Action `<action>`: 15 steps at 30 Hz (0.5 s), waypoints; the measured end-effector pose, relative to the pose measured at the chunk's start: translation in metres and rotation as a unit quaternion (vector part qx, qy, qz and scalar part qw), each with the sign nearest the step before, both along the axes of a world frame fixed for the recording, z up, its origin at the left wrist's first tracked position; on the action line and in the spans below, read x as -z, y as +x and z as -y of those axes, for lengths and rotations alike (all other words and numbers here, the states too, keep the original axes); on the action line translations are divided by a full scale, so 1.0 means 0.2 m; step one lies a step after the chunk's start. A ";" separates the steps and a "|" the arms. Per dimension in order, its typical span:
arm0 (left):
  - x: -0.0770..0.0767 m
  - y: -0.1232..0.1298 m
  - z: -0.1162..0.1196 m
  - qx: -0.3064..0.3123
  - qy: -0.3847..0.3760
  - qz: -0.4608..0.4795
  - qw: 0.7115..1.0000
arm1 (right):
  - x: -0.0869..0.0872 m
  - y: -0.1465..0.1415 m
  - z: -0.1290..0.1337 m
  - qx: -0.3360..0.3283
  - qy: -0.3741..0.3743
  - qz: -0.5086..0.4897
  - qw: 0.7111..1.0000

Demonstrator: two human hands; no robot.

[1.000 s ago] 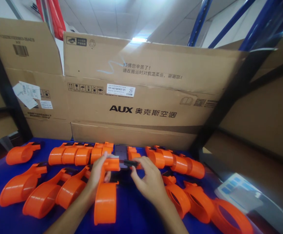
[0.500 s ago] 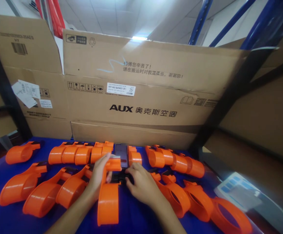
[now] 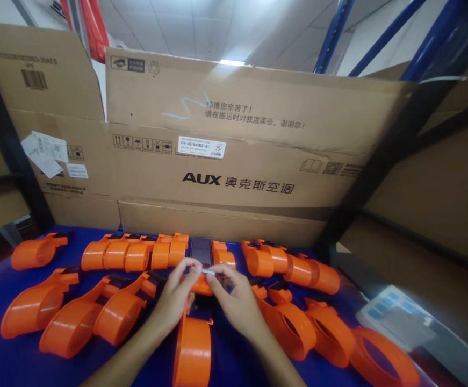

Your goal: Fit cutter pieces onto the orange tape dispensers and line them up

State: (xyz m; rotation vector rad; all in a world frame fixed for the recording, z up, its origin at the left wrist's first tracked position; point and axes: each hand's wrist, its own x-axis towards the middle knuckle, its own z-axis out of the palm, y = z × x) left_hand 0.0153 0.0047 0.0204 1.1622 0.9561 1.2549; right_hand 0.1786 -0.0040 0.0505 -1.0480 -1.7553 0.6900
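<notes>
An orange plastic tape dispenser (image 3: pixel 193 349) with a broad ring hangs in front of me, ring end down. My left hand (image 3: pixel 178 293) is closed round its upper end, the thumb at the top edge. My right hand (image 3: pixel 234 298) is closed on the same end from the other side. A short, pale shiny strip (image 3: pixel 207 271) lies along the top edge between both hands' fingertips. The fingers hide most of the dispenser's head. Behind the hands, a flat dark phone-like rectangle (image 3: pixel 201 250) lies on the blue surface (image 3: pixel 137 371).
Several similar orange dispensers with black parts lie in rows, left (image 3: pixel 70 325) and right (image 3: pixel 294 328). A large cardboard sheet (image 3: pixel 234 161) stands behind, between dark posts (image 3: pixel 382 156). A clear plastic bag-like thing (image 3: pixel 395 317) sits at the right edge.
My right hand has moved up from the black parts on the blue surface to the dispenser's top. The dispenser in my left hand has shifted slightly right and down.
</notes>
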 end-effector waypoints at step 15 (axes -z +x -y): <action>-0.05 0.01 0.01 -0.006 0.014 0.030 0.999 | -0.02 0.00 0.01 0.050 0.020 -0.043 0.998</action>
